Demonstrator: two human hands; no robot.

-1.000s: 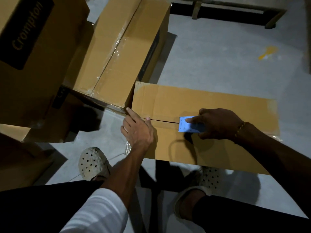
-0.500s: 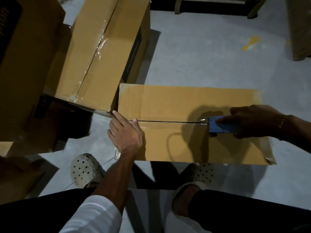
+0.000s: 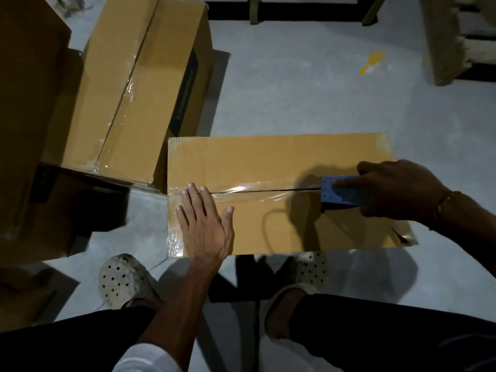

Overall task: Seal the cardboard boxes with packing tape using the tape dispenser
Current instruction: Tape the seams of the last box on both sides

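Counted two hands, one tape dispenser [image 3: 339,193] and at least three cardboard boxes. Saw the nearest box [image 3: 279,159] lying flat on the grey floor [image 3: 295,89], just before two pale shoes with holes [image 3: 122,281]. Found the left hand [image 3: 206,224] spread flat on the left part of its top, fingers straight and apart, fingertips reaching the middle seam. Found the right hand [image 3: 394,190] curled round the blue tape dispenser, pressing it on the seam toward the right end of the box. Noticed one strip of clear tape [image 3: 249,191] shining along the seam from the left edge up to the dispenser, with more clear tape wrapped down the left end.

Saw a second box [image 3: 128,89] behind and to the left, already closed with clear tape along its middle. Made out pale writing on a dark band on its side, too blurred for reading. Noted a third, bigger box [image 3: 24,103] at the far left edge, in shadow. Spotted one yellow mark [image 3: 371,64] on the floor, well apart from the boxes, and one thin gold bracelet [image 3: 447,201] on the right wrist.
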